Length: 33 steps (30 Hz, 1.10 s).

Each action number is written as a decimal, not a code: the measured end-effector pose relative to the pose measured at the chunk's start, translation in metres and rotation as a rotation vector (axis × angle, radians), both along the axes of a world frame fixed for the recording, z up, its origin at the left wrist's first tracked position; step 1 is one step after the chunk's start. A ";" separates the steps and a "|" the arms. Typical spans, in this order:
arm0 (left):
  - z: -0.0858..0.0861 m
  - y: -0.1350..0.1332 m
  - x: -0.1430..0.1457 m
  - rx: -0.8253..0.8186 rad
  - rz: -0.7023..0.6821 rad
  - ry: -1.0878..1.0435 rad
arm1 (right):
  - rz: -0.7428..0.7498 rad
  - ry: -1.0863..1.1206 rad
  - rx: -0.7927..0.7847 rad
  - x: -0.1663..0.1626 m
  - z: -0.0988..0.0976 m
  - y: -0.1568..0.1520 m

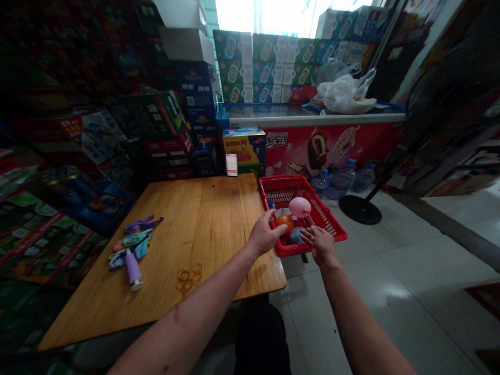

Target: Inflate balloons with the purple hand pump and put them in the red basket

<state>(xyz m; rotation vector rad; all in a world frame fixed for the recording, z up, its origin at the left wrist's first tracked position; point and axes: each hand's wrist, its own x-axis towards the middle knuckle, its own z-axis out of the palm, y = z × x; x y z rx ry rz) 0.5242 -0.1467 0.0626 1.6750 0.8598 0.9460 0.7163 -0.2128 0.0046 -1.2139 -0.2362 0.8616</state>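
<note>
A red plastic basket [322, 214] stands beside the table's right edge, with several inflated balloons in it. Over its near end, my left hand [266, 232] has its fingers apart next to an orange balloon [284, 224]; whether it touches the balloon I cannot tell. My right hand [321, 245] is open, palm turned up, at the basket's near rim beside a light blue balloon [297, 235]. A pink balloon [300, 207] shows just above both hands, apart from the fingers; I cannot tell if it rests on the others. Part of a dark blue balloon [271, 204] shows at the left.
On the wooden table [211, 224] lie uninflated balloons [136, 237], a purple hand pump [133, 269] and several rubber bands [188, 277]. A phone [232, 165] leans on a yellow box [244, 146]. Water jugs [340, 183] and a fan base [360, 209] stand right of the basket.
</note>
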 end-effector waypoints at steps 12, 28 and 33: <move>-0.013 -0.080 -0.126 0.001 0.335 0.039 | 0.151 -0.322 -0.036 -0.102 0.006 -0.045; -0.084 -0.210 -0.406 -0.266 0.787 0.128 | 0.710 -1.361 -0.046 -0.291 0.009 -0.157; -0.082 -0.219 -0.462 -0.272 0.889 0.094 | 0.717 -1.502 -0.118 -0.311 0.010 -0.157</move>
